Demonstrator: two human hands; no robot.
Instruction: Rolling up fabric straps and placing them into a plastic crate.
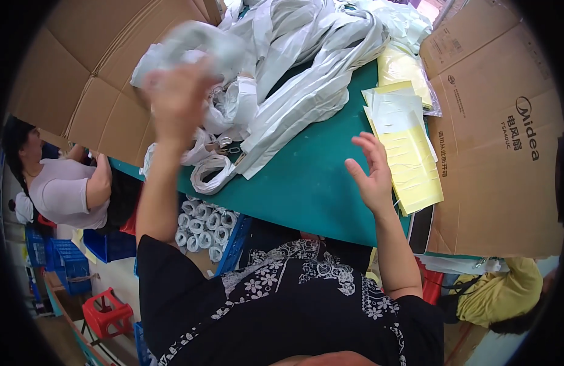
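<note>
My left hand (179, 100) is raised over the far left of the table and smeared by motion. At its fingertips is a coiled white strap (199, 41), just as blurred, which the hand seems to grip. Below and beside it lie more white coils (212, 175), some with metal hooks (227, 146) at their ends. Long, flat white straps (306, 113) run in a loose heap toward the far edge. My right hand (375, 177) hovers above the green table, fingers apart and holding nothing, close to a stack of yellow and white sheets (410, 155).
Cardboard panels (495, 146) stand upright at the right and left of the green tabletop (294, 189). Below the front left edge sits a blue crate (236, 244) with several rolled white coils. People (71, 183) work at both sides. A red stool (107, 312) stands lower left.
</note>
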